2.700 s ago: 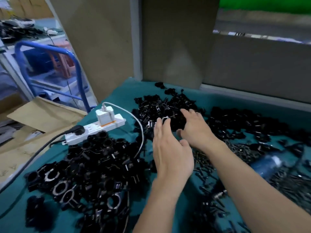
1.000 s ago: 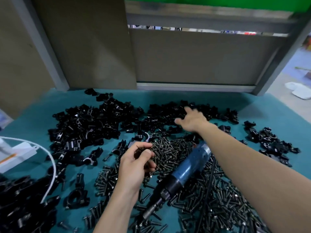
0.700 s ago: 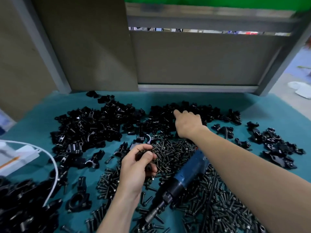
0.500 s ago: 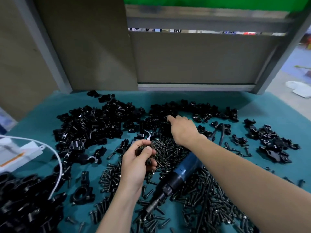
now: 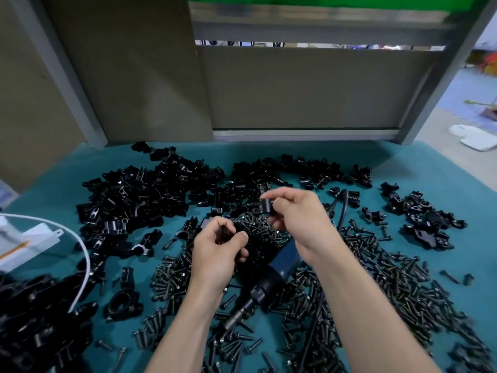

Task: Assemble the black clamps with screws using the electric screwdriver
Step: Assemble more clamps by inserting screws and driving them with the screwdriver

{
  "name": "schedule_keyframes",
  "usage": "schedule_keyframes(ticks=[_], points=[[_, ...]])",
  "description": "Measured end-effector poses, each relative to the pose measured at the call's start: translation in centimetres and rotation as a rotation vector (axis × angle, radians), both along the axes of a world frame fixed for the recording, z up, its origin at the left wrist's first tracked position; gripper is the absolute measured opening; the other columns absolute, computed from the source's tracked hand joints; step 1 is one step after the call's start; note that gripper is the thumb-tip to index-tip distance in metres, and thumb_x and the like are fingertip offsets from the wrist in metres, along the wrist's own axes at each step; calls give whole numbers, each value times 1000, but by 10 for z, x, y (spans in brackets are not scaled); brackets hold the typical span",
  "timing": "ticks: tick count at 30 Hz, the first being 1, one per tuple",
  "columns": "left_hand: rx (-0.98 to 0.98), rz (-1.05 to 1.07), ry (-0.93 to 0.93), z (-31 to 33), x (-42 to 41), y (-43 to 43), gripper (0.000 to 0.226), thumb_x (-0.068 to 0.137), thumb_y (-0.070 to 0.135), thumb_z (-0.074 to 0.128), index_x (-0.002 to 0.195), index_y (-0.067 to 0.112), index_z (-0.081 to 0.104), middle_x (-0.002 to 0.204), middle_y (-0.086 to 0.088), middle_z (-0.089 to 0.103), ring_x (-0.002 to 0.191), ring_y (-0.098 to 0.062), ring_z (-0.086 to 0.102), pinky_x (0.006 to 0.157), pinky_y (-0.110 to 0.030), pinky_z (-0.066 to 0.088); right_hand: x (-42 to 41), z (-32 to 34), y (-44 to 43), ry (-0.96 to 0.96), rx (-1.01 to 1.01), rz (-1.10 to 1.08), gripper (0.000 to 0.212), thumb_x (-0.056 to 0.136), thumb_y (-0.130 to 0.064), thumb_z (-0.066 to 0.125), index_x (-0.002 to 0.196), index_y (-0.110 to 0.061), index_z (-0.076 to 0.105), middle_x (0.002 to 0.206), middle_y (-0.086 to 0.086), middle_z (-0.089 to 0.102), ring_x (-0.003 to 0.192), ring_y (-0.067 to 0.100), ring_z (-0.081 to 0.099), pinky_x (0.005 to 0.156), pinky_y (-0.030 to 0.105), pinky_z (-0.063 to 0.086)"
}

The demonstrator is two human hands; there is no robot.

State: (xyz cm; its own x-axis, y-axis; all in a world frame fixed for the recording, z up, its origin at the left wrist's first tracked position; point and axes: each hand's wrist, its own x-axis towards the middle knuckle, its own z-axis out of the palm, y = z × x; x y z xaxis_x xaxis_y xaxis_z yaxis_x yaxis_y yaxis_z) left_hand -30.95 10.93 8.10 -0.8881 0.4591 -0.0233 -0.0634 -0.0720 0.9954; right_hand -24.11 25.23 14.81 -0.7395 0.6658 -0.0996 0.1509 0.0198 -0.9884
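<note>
The right hand (image 5: 298,219) pinches one black clamp (image 5: 265,205) above the screws (image 5: 390,278). The left hand (image 5: 217,254) curls around a small dark part (image 5: 224,233). The clamp seems stiff and light; better to hold its flat sides.

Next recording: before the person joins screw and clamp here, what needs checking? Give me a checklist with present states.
1. Right hand pinches a clamp piece: ok.
2. Left hand pinches a dark part; is it a screw: cannot tell.
3. Clamp piece's hole faces the left hand: cannot tell, blurred.
4. Screwdriver in hand: not ok, it lies on the table below the right wrist.
5. Loose screws nearby: ok.
</note>
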Motion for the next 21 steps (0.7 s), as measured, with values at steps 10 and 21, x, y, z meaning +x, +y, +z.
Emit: schedule_keyframes(ticks=[10,21], points=[[123,-184,58,4,5,-4,14,93,15,64,98,22,75,84,-4,76,73,-14,72,61,-23,55,2,-10,-25,-114,364,164,41,93,-5,54,88,-37,79,69,-11,74,55,8,65,57,22,52],[182,-314,-3,4,-12,-14,44,67,-6,59,109,4,65,79,-7,66,68,-13,57,54,-24,45,7,-1,-22,-85,403,357,27,93,-7,71,110,-29,73,99,-6,77,77,21,74,84,44,62]])
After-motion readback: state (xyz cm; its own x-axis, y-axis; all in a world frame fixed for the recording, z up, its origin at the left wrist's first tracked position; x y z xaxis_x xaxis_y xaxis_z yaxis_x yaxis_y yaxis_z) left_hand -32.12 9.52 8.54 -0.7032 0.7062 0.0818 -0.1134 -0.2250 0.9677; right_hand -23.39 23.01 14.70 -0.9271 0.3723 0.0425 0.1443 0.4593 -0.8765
